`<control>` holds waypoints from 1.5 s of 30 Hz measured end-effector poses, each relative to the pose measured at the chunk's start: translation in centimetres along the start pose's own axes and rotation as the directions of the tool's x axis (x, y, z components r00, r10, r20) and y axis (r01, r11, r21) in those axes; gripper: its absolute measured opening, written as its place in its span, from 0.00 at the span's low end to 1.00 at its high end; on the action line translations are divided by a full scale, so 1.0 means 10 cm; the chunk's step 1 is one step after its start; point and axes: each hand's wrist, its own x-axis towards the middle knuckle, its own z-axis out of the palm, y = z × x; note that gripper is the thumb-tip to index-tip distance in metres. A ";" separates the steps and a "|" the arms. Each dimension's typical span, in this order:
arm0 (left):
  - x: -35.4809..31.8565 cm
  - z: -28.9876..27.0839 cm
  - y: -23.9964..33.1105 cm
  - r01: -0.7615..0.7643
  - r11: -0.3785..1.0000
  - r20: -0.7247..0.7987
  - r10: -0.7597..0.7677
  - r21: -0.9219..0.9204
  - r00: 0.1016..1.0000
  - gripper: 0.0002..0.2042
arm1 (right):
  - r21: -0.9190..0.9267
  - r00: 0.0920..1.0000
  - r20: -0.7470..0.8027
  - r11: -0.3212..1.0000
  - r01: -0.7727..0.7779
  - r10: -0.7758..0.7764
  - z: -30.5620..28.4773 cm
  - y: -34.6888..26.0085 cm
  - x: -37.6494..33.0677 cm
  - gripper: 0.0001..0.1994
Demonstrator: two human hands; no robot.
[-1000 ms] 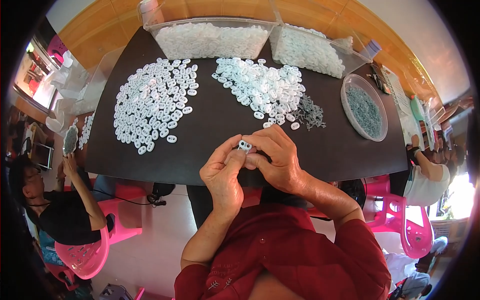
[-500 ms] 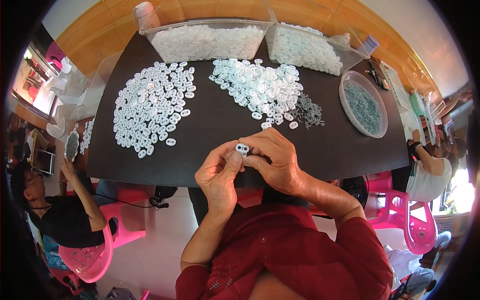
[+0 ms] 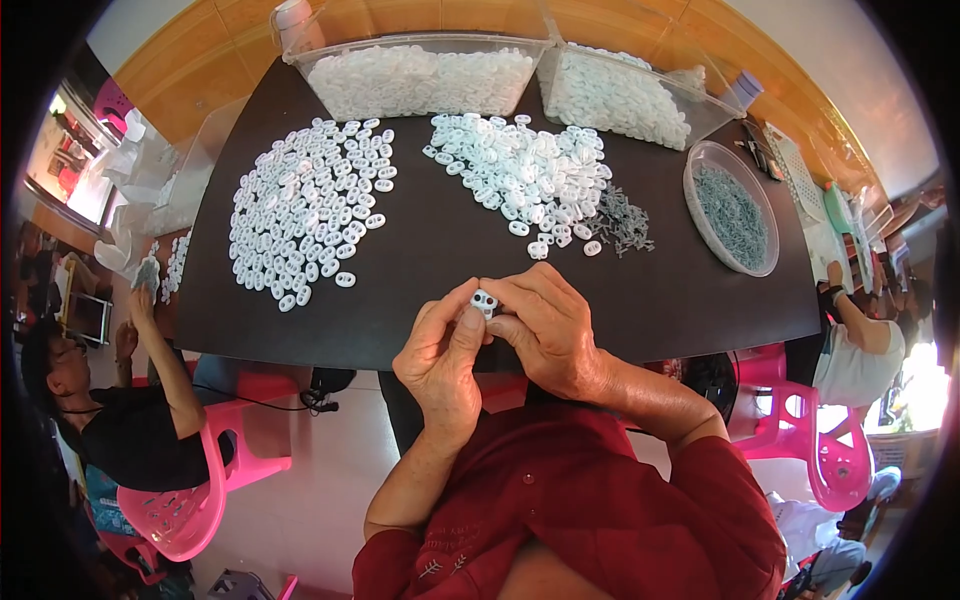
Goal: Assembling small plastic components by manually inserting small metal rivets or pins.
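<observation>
Head view. Both hands meet at the near edge of the dark bench (image 3: pixel 430 300), just in front of the person's red shirt (image 3: pixel 600 520). The left hand (image 3: pixel 440 365) is closed in a pinch, thumb and fingertips gripping a small white plastic piece with two holes (image 3: pixel 484 300). The right hand (image 3: pixel 545 325) is also closed around the same piece from the right, its fingers curled over it. The piece sits between the fingertips of both hands, raised above the bench surface and near the bench's near edge

On the bench, far left of the hands, a spread layer of white pieces (image 3: pixel 310 210) lies flat, one piece deep. Far and slightly right of the hands, a denser heap of white pieces (image 3: pixel 520 175) lies piled. Just right of that heap, touching its edge, a small scatter of grey metal parts (image 3: pixel 622 220) rests on the bench. Further right stands a round clear bowl (image 3: pixel 700 160) holding more grey parts

Along the far edge of the bench stand two clear plastic bins: the left bin (image 3: pixel 425 45) and the right bin (image 3: pixel 700 105), both filled with white pieces

At the left, below the bench, another person in a black top (image 3: pixel 130 440) sits on a pink chair (image 3: pixel 190 510). At the right, a second pink chair (image 3: pixel 840 470) stands beside another seated person
</observation>
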 end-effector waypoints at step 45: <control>-0.07 0.04 -0.05 -0.050 0.982 -0.095 0.034 -0.181 0.995 0.10 | 0.047 0.982 -0.160 0.993 0.108 -0.099 0.21 -0.05 -0.03 0.14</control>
